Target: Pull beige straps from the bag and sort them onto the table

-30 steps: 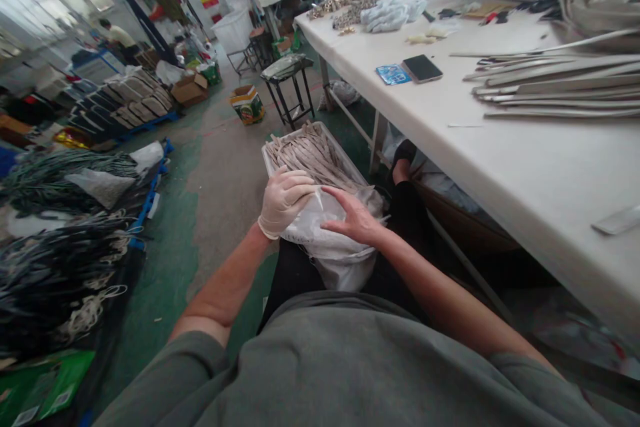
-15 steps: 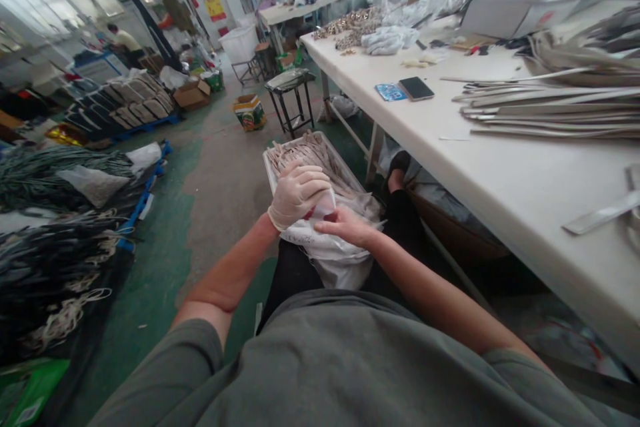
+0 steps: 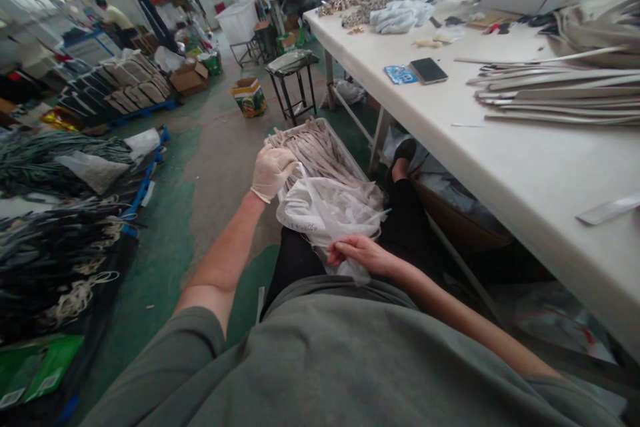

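A crumpled clear plastic bag (image 3: pixel 325 210) lies across my lap. My left hand (image 3: pixel 271 170), in a pale glove, grips the bag's far upper edge. Bare, my right hand (image 3: pixel 357 252) pinches the bag's near lower edge close to my body, so the bag is stretched between the two hands. Just beyond it on the floor stands a white crate (image 3: pixel 345 147) filled with several long beige strips (image 3: pixel 315 147).
A long white table (image 3: pixel 500 160) runs along my right, bearing a phone (image 3: pixel 429 70), a blue card (image 3: pixel 400 74), long flat strips (image 3: pixel 560 97) and white gloves (image 3: pixel 400 17). A black stool (image 3: pixel 290 83) and a cardboard box (image 3: pixel 247 97) stand ahead. Cord bundles (image 3: pixel 55 240) lie left.
My hands were close together on top of the bag. The right hand has drawn back toward my body with the near edge, and the left has lifted the far edge, spreading the bag out.
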`<state>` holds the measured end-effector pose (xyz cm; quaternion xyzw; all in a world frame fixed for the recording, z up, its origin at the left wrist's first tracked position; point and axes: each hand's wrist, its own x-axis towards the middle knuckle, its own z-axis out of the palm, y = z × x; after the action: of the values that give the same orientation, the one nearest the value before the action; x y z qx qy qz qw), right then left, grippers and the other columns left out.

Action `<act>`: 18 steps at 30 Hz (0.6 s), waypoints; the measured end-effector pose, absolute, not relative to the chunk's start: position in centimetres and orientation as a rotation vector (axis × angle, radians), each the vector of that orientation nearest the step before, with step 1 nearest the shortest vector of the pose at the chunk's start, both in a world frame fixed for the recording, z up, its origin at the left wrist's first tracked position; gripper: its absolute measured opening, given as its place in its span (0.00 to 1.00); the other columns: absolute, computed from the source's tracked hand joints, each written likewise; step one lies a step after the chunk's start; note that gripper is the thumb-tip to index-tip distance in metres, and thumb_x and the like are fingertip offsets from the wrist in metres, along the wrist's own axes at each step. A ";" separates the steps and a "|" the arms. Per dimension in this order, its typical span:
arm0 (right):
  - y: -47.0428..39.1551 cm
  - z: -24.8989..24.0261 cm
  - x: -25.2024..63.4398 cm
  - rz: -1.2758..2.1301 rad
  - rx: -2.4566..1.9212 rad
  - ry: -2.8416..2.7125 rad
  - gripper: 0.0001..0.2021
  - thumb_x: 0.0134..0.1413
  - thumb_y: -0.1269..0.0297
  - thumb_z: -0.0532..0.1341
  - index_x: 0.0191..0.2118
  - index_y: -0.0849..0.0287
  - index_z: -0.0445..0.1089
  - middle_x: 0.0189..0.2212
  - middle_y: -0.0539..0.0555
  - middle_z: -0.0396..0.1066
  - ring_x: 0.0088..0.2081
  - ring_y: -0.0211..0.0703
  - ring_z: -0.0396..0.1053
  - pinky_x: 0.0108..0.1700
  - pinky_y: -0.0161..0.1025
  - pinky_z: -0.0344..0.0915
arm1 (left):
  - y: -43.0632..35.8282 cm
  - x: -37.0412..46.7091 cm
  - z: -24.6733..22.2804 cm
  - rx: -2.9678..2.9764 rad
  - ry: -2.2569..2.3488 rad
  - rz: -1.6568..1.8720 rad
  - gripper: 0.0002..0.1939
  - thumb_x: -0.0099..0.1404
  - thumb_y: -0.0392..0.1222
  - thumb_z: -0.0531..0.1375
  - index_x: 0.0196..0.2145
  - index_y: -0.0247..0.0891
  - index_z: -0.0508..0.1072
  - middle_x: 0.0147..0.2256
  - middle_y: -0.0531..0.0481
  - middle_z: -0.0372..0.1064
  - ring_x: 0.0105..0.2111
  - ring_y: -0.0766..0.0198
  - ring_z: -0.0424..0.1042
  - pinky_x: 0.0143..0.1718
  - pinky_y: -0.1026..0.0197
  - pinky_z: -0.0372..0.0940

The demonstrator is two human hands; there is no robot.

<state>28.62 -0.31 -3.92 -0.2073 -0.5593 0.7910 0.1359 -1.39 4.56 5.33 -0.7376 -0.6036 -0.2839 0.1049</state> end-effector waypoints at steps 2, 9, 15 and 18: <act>-0.3 -4.3 29.9 2.206 -0.708 -1.614 0.26 0.53 0.40 0.65 0.40 0.63 0.78 0.30 0.55 0.79 0.32 0.43 0.76 0.39 0.40 0.73 | 4.4 -2.4 4.2 -2.202 -1.845 -0.742 0.07 0.67 0.43 0.61 0.33 0.42 0.77 0.38 0.47 0.78 0.43 0.55 0.74 0.62 0.45 0.53; 0.5 -3.5 31.5 2.400 -0.874 -1.180 0.21 0.49 0.46 0.68 0.37 0.62 0.79 0.39 0.61 0.80 0.39 0.49 0.78 0.51 0.47 0.71 | 1.9 -4.6 1.9 -2.174 -2.180 -0.508 0.11 0.63 0.42 0.63 0.42 0.38 0.78 0.49 0.39 0.75 0.52 0.49 0.70 0.59 0.46 0.55; 1.3 -2.8 28.0 2.280 -0.820 -1.111 0.18 0.57 0.52 0.59 0.45 0.54 0.80 0.60 0.53 0.69 0.65 0.54 0.60 0.69 0.53 0.49 | -3.8 2.2 -0.6 -2.159 -2.766 -1.386 0.28 0.65 0.63 0.56 0.33 0.33 0.80 0.36 0.41 0.78 0.39 0.53 0.74 0.47 0.54 0.65; 1.3 -2.9 26.5 2.154 -0.772 -1.358 0.20 0.60 0.50 0.57 0.48 0.53 0.79 0.61 0.51 0.68 0.67 0.54 0.57 0.69 0.52 0.48 | -6.1 7.6 -1.7 -2.345 -2.944 -1.992 0.32 0.56 0.69 0.62 0.33 0.32 0.80 0.35 0.42 0.78 0.37 0.55 0.74 0.45 0.55 0.66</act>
<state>26.47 1.33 -2.87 -0.2817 -0.4956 0.7863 0.2383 7.56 -6.07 -1.72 -0.4670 -0.5863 -0.3968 -0.5299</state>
